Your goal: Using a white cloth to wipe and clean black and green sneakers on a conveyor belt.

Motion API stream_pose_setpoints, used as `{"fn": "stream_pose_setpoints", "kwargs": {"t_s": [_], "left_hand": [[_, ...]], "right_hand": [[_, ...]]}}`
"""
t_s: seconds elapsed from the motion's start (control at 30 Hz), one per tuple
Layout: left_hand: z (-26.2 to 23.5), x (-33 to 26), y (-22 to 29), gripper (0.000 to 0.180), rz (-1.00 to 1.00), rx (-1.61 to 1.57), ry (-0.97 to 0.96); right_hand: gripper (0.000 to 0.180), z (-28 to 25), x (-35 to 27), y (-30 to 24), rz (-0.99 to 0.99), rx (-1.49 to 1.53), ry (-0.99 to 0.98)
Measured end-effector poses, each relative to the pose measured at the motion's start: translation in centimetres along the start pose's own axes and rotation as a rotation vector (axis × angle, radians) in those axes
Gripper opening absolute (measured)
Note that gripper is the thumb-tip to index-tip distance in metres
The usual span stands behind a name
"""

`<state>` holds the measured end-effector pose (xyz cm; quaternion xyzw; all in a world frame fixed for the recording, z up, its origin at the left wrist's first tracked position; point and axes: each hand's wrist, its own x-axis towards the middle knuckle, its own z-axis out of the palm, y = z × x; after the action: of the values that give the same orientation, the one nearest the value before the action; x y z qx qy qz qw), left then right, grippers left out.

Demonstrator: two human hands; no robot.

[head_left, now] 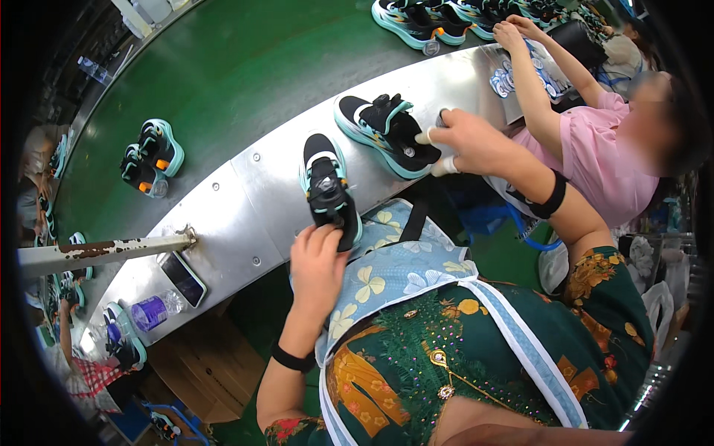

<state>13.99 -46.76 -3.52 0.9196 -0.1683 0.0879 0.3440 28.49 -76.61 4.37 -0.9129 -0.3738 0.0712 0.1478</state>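
Two black sneakers with mint-green soles lie in front of me on the metal ledge. My left hand (318, 264) is closed round the heel of the nearer sneaker (324, 178), whose toe points away from me; its palm side is hidden. The other sneaker (383, 126) lies to the right, with its tongue pulled up and its opening toward my right hand (472, 141). White covers sit on several of the right fingertips. These fingers are bent round that sneaker's heel, one at the collar and one at the back of the sole.
A green conveyor belt (245, 74) runs beyond the metal ledge (245, 193), carrying a pair of sneakers (152, 157). At left are a rusty post (111, 251), a phone (182, 279) and a bottle (152, 312). A co-worker in pink (595, 160) reaches toward more sneakers (424, 22).
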Motion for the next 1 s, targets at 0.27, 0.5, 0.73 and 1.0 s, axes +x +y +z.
{"fn": "stream_pose_setpoints", "kwargs": {"t_s": [0.27,0.5,0.73,1.0], "left_hand": [[-5.1,0.5,-6.2,0.027,-0.196,0.185,0.059],[-3.0,2.8,0.1,0.026,-0.496,-0.290,0.111],[2.5,5.0,-2.7,0.022,-0.409,-0.298,0.061],[3.2,5.2,-3.3,0.018,-0.711,-0.720,0.260]], "right_hand": [[0.037,7.8,1.3,-7.5,0.058,0.331,-0.097],[0.025,0.8,4.6,-4.5,-0.009,0.988,-0.271],[0.054,5.0,9.8,-4.1,-0.221,0.457,-0.166],[0.054,4.3,9.5,-5.7,-0.288,0.121,-0.382]]}}
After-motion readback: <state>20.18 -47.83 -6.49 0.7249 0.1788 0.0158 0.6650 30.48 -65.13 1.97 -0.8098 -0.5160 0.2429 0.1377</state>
